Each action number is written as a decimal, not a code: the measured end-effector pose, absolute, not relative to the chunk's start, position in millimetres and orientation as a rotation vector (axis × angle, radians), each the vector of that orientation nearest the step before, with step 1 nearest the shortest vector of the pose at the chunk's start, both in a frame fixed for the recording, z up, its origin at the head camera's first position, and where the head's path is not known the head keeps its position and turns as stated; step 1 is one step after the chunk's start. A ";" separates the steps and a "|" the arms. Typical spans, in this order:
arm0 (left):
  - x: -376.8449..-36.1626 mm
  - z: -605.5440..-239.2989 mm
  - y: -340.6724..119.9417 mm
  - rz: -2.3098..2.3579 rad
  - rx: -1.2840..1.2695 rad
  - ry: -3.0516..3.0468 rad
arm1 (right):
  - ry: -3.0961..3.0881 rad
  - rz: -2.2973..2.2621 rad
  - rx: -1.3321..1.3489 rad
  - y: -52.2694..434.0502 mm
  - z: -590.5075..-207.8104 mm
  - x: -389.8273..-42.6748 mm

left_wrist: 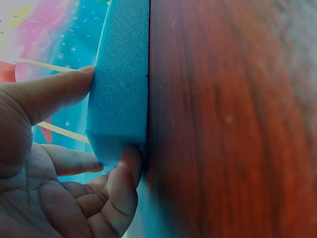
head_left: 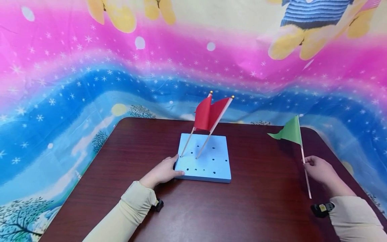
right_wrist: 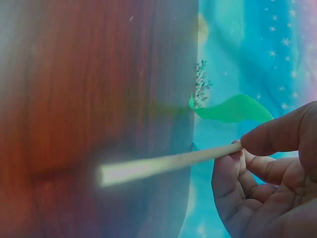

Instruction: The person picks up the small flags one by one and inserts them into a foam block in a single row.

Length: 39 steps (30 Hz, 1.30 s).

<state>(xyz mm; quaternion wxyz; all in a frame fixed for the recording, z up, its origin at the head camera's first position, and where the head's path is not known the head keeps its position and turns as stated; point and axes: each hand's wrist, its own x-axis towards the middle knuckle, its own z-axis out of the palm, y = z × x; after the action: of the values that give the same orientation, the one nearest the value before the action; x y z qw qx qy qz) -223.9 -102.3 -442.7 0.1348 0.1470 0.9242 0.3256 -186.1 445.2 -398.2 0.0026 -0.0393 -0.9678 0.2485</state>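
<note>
Dark reddish wooden desk (head_left: pixel 248 208), square light-blue foam block (head_left: pixel 219 168) with holes at its centre, left hand (head_left: pixel 161 172) gripping its near-left corner, two red flags (head_left: pixel 208 114) leaning right, right hand (head_left: pixel 320 169) pinching small green paper flag's (head_left: pixel 290 131) stick, nearly upright, pennant pointing left, no writing legible.

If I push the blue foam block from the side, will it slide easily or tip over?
The blue foam block looks light and low, so it would probably slide rather than tip. The left hand grips its corner, likely because it shifts easily on the smooth table. The two red flags lean and might wobble.
</note>
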 end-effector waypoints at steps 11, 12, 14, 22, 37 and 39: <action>-224.0 -443.8 -101.0 0.948 0.422 2.675 | -2.964 0.870 -0.050 412.4 -390.0 -190.6; -224.0 -443.6 -100.7 0.948 0.421 2.675 | -2.958 0.875 -0.048 408.4 -388.9 -190.6; -224.5 -443.9 -100.7 0.937 0.424 2.681 | -2.936 0.894 -0.031 400.4 -387.7 -190.4; -224.8 -443.2 -101.1 0.929 0.424 2.685 | -2.813 0.992 0.054 379.4 -387.6 -194.7; -225.5 -442.5 -100.6 0.915 0.426 2.692 | -2.709 1.084 0.136 337.4 -385.3 -205.3; -225.9 -443.3 -100.8 0.916 0.424 2.693 | -2.697 1.102 0.152 331.9 -384.7 -208.1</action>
<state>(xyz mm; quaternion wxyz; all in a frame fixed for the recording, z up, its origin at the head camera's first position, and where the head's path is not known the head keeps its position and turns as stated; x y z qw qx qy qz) -225.9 -100.8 -443.3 0.1326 0.1463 0.9281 0.3157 -208.1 331.9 -384.7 0.1117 0.0519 -0.9187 0.3752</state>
